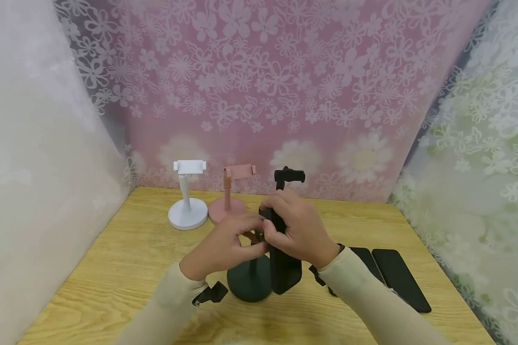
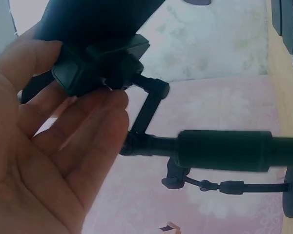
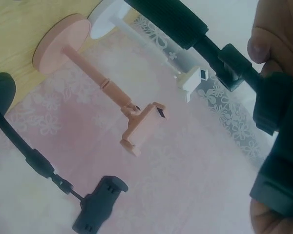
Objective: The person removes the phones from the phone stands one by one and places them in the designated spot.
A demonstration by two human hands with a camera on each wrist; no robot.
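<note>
A dark green phone stand [image 1: 249,282] stands at the front, its column [image 2: 224,150] upright and its clamp [image 2: 102,66] at the top. My left hand [image 1: 226,247] grips this clamp, the thumb on one side and the fingers curled under the other, as the left wrist view shows. My right hand [image 1: 300,227] holds a black smartphone [image 1: 287,268] by its upper part, tilted, with its lower end hanging in front of the stand. In the left wrist view the phone [image 2: 95,19] lies up against the clamp. Part of the clamp is hidden behind both hands in the head view.
Behind stand a white phone stand [image 1: 187,213], a pink phone stand [image 1: 227,206] and a black phone stand [image 1: 289,176], the last partly hidden by my right hand. More black phones [image 1: 401,278] lie on the wooden table [image 1: 125,268] at right, partly under my right forearm. Floral curtains [image 1: 259,96] surround it.
</note>
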